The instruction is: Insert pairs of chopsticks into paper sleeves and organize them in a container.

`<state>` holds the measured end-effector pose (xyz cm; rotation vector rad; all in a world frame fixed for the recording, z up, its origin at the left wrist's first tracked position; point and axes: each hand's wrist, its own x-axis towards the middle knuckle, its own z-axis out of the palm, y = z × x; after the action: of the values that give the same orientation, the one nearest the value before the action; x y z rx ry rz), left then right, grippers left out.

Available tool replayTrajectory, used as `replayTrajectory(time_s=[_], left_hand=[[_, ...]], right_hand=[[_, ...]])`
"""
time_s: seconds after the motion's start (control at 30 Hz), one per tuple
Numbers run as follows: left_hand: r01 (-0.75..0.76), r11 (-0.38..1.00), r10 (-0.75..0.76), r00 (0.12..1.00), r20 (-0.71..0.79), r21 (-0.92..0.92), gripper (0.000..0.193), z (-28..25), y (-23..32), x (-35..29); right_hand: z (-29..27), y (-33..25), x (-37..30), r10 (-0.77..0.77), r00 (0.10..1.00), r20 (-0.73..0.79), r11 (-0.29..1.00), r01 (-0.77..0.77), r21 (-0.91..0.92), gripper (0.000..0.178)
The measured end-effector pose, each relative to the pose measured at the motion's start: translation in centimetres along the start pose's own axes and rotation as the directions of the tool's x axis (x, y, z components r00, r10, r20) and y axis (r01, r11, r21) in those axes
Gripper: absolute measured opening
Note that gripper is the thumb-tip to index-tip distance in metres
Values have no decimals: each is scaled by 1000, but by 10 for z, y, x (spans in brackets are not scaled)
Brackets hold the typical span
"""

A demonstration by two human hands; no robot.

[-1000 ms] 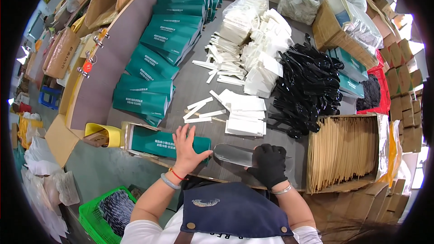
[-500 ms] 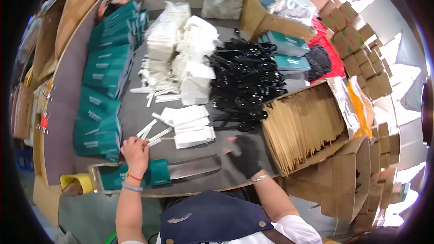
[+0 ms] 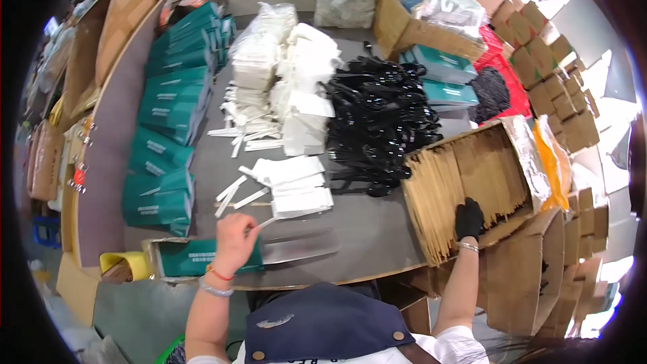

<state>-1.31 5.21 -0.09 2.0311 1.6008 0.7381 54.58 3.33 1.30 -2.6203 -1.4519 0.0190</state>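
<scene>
Left hand [image 3: 236, 237] pinching strip [image 3: 268, 222], right hand [image 3: 470, 220] outstretched

A grey table [image 3: 377, 229] carries green packets [image 3: 174, 102]; white packets [image 3: 302, 192]; white strips [image 3: 252, 197]; black cutlery [image 3: 384, 125].

A navy apron [image 3: 323, 327] covers a white shirt [image 3: 459, 346].

Showing, along the far edge of the tabletop [image 3: 377, 236], a clear plastic bag [image 3: 345, 4]; showing, near the far right corner, an open carton [image 3: 441, 41]; beyond the right edge, a red basket [image 3: 517, 84] and stacked brown boxes [image 3: 539, 61]; at the near left corner, a yellow container [image 3: 141, 266].
</scene>
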Motion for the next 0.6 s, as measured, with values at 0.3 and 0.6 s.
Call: replayTrajectory(time_s=[0.3, 0.6], left_hand=[[-183, 979, 196, 963, -186, 85, 17, 57, 19, 44], [-186, 976, 201, 970, -140, 113, 34, 68, 24, 50]], right_hand=[[2, -11, -9, -9, 959, -284, 999, -1, -36, 30], [35, -144, -94, -289, 957, -6, 645, 200, 737, 18]])
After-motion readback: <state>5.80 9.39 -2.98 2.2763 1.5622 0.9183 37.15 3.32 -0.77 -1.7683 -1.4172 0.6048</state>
